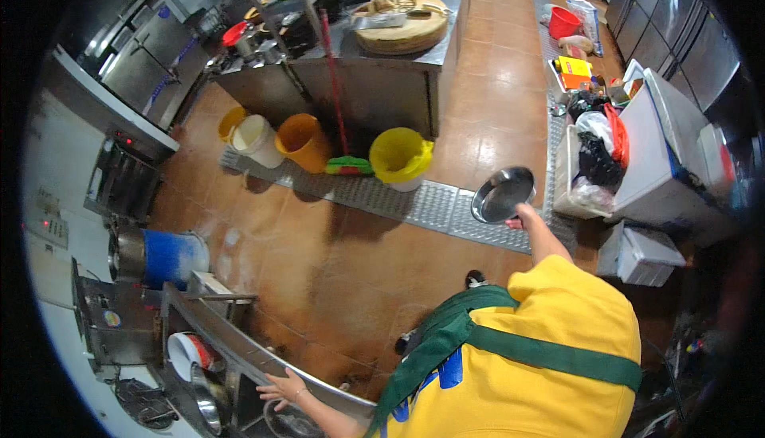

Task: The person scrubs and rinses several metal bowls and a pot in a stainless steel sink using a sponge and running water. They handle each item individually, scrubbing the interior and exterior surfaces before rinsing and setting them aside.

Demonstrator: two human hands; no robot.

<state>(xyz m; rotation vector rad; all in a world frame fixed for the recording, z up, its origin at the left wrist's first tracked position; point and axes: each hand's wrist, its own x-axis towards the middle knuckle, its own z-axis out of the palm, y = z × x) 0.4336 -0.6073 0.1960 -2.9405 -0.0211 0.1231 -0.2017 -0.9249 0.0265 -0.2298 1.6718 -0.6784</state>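
Observation:
My right hand grips the near rim of a round stainless steel basin, held out above the metal floor grating. No contents can be made out in the basin. At the lower left, my left hand is spread with its fingers apart and holds nothing. It is over the edge of a metal rack or counter. Beneath that hand lies what looks like a clear or shiny bowl, partly hidden.
Along the grating stand a yellow-lined bin, an orange bucket, a white bucket and a green broom. A crate of bags and a white chest are on the right.

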